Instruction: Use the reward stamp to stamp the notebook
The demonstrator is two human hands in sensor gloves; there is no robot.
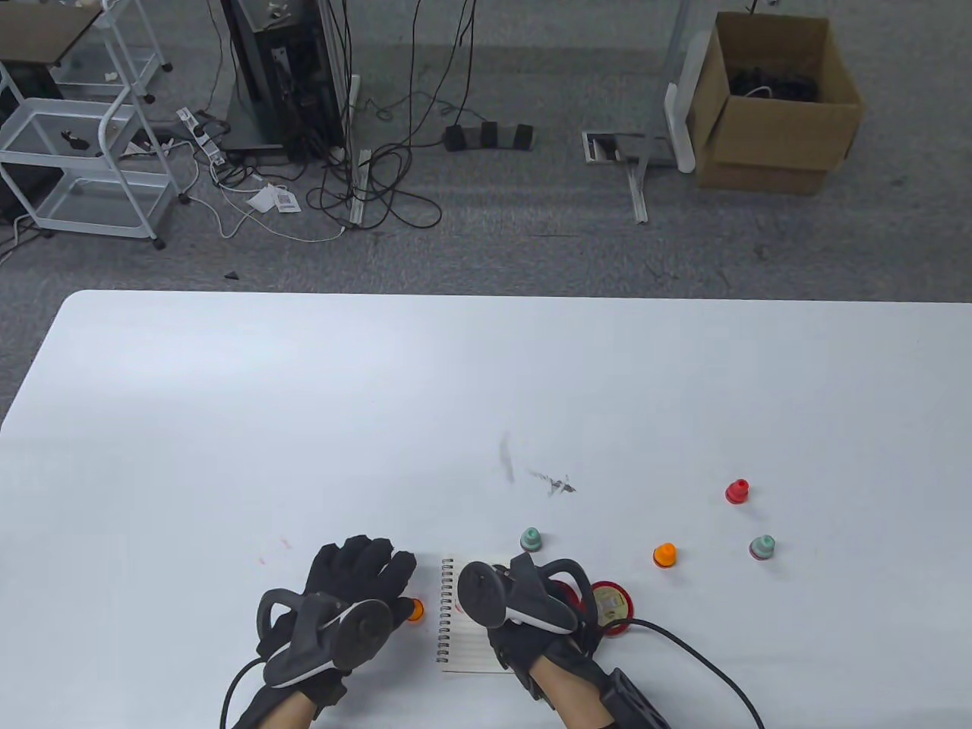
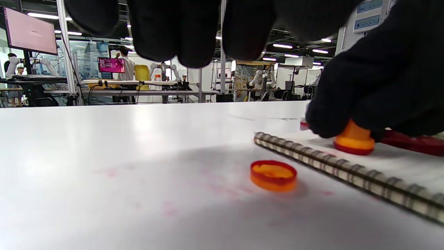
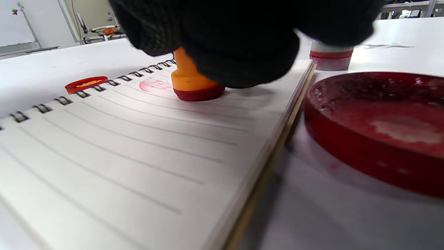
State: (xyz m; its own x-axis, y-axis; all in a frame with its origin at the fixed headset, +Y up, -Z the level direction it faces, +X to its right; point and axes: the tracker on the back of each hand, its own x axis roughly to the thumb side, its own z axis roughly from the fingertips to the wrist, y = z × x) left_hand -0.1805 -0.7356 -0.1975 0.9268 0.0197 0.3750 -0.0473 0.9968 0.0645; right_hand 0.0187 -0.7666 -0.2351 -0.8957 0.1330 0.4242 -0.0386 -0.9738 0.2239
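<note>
On the notebook (image 3: 138,146), the right hand (image 3: 242,38) pinches the orange stamp (image 3: 190,83); left hand (image 1: 357,581) rests spread alongside.

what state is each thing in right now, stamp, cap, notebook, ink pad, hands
orange reward stamp: upright, base pressed on the page
orange round cap: off, on the table
spiral lined notebook: open, one pink print
red round ink pad: uncovered
right hand: grips stamp
left hand: holds nothing

Your white worktop (image 1: 228,425) carries a spiral notebook (image 1: 463,645) at its near edge. Beside it lie an orange cap (image 2: 273,175) to the left and a red ink pad (image 3: 381,121) to the right. Four small stamps stand farther right.
</note>
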